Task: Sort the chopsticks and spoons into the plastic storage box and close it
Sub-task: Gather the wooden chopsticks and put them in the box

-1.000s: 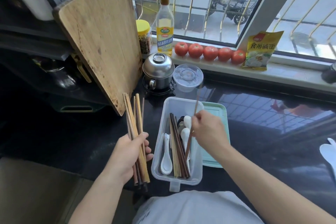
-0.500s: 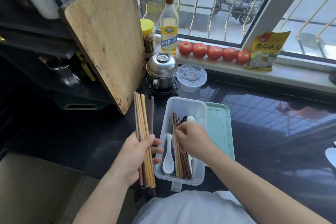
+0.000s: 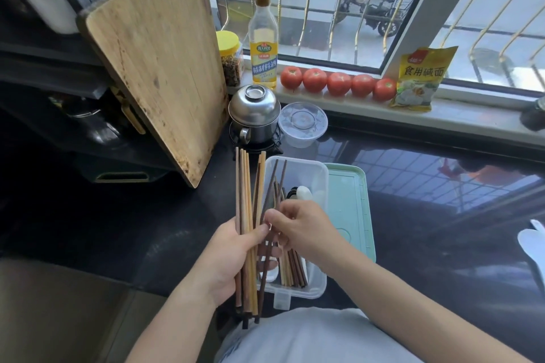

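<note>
A clear plastic storage box (image 3: 320, 174) sits on the dark counter with several chopsticks (image 3: 295, 267) and white spoons (image 3: 303, 193) inside. Its green lid (image 3: 349, 206) lies flat beside it on the right. My left hand (image 3: 228, 259) holds a bundle of chopsticks (image 3: 246, 186) upright at the box's left edge. My right hand (image 3: 300, 227) pinches two dark chopsticks (image 3: 275, 178) at the bundle, above the box.
A large wooden cutting board (image 3: 159, 68) leans at the left. Behind the box stand a steel pot (image 3: 255, 115) and a clear round container (image 3: 303, 122). A bottle, a jar, several tomatoes (image 3: 339, 84) and a yellow packet line the windowsill. A white utensil (image 3: 530, 244) lies at right.
My right hand laid a chopstick into the box, then moved left to the bundle and gripped two dark chopsticks. My left hand shifted the bundle toward the box.
</note>
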`<state>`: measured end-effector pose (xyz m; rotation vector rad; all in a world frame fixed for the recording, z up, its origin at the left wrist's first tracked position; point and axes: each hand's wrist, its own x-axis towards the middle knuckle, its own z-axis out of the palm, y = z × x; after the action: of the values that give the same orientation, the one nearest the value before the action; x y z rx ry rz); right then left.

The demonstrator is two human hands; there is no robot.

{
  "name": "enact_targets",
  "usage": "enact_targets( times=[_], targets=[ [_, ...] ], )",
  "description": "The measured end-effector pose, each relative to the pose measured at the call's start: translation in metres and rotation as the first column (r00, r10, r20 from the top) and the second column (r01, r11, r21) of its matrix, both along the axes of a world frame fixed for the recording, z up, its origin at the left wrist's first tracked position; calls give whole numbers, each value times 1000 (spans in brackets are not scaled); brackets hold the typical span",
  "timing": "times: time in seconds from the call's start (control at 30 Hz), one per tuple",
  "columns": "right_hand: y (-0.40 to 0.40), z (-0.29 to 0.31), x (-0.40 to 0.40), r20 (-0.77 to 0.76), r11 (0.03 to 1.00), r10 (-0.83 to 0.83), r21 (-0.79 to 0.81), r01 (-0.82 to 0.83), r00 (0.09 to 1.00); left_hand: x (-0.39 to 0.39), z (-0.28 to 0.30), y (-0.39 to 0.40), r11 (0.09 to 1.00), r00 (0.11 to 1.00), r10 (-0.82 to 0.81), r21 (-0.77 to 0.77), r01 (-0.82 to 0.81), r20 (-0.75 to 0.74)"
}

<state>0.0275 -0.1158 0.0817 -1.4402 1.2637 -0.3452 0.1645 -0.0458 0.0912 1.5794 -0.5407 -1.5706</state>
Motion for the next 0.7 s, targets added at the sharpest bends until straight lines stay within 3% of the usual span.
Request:
enact_targets(
  times=[0.13,0.2,0.27,0.33,0.43,0.7],
  targets=[
    [-13,-10,17,2,993,-39,116,38,999,12,-8,7,997,997,75,26,-74,-34],
    [-25,-34,21,-209,999,-22,37,30,978,19,-15,7,970,972,236,53,-236,-7],
    [-29,-60,23,-483,986,40,-123,-113,875,27,-19,7,929,931,365,69,-365,10],
    [-27,-75,26,-633,947,106,-170,-272,767,34,-20,9,909,911,413,55,-412,3],
    [-23,-86,31,-718,932,132,-144,-331,684,37,-18,11,910,911,413,35,-412,-10],
    [-32,-89,29,-795,876,173,-146,-460,581,32,-16,10,921,922,387,46,-386,-23]
  ],
)
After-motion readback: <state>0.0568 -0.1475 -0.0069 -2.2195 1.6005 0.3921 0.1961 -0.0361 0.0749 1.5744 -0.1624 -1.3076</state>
